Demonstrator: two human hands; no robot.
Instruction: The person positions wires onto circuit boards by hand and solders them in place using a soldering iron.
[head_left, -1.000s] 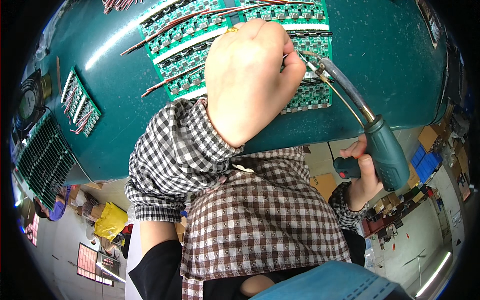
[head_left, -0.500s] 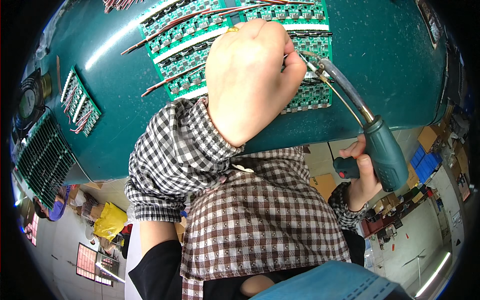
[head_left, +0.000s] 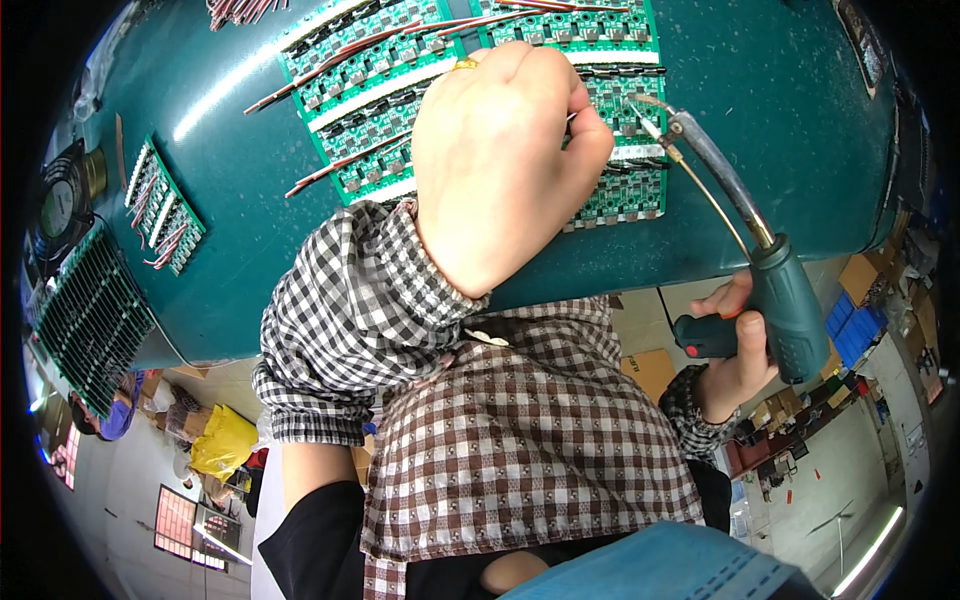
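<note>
My right hand [head_left: 738, 345] grips a green soldering gun [head_left: 788, 310] by its handle, thumb and fingers around the trigger part. Its bent metal tube and thin solder feed tube reach up-left, the tip [head_left: 640, 103] over a green circuit board panel [head_left: 635, 190]. My left hand [head_left: 505, 165] is closed in a pinch above the panel, left of the tip. A thin wire end barely shows at its fingertips; the rest is hidden by the hand. Red-brown and white wires [head_left: 350, 158] lie across a neighbouring panel [head_left: 375, 130] and run toward my left hand.
A smaller board piece with wires [head_left: 165, 210] lies to the left on the green mat [head_left: 250, 230]. Beyond it are a round black fan [head_left: 65, 200] and a dark rack-like grid [head_left: 95, 310]. A bundle of wires [head_left: 240, 10] sits at the far edge.
My right hand has drawn the soldering gun slightly to the right, and its tip has moved away from my left fingertips. My left hand stays almost where it was.
</note>
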